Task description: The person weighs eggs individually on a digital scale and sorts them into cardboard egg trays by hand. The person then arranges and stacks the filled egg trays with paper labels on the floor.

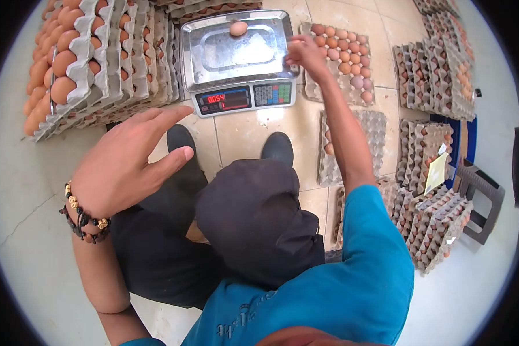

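Observation:
My left hand is raised in front of the scale with its fingers apart and nothing in it. Bracelets circle that wrist. On the steel pan of the scale lies one brown egg, and the red display reads 0.054. My right hand is at the pan's right edge, beside a tray of eggs. Its fingers are curled together, and whatever they may hold is hidden.
Tall stacks of egg trays stand at the left, and more stacks line the right side. A part-filled tray lies under my right forearm. A dark plastic stool is at the far right. My boots are below the scale.

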Demonstrator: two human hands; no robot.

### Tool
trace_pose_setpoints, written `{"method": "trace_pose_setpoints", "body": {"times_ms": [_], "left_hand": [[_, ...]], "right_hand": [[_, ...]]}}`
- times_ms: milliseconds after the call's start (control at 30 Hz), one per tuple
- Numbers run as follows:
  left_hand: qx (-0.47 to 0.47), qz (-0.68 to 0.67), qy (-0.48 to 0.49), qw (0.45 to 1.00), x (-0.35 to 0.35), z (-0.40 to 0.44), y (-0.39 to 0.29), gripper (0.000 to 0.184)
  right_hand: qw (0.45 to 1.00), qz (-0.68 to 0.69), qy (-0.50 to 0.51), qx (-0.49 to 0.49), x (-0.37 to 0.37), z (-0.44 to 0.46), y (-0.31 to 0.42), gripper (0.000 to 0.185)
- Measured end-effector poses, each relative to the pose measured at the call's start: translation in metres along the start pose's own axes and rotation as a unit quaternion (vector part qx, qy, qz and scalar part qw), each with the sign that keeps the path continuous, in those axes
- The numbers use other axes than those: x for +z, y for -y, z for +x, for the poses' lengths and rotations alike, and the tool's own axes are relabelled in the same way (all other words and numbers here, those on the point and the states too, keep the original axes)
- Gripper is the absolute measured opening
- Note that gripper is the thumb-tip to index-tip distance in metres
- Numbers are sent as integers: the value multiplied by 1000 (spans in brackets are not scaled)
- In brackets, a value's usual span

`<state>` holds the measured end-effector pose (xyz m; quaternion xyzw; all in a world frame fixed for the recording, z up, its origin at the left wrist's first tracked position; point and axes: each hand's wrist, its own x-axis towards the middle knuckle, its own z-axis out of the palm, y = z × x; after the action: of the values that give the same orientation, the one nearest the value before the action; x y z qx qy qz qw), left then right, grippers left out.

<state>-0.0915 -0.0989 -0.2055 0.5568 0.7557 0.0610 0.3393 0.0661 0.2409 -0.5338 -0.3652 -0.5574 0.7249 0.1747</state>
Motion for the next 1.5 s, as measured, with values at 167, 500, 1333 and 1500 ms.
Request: {"method": "trace_pose_setpoints", "body": {"times_ms": [167,500,1333,1500], "left_hand": [[-9,-15,-7,1000,-1,-4,5,54],[3,-41,-17,999,-9,-10,-4,54],[-13,16,54,998,-3,10,-9,53],[-22,2,67,998,0,16,-15,54]], "right_hand": [[825,-519,95,-203,79,13,0,49],[772,-590,-10,-235,125,73,-9,63],[683,-486,-545,-9,-207,-163,-111,54],[698,-541,-438,169,-213,-107,-81,52]]}}
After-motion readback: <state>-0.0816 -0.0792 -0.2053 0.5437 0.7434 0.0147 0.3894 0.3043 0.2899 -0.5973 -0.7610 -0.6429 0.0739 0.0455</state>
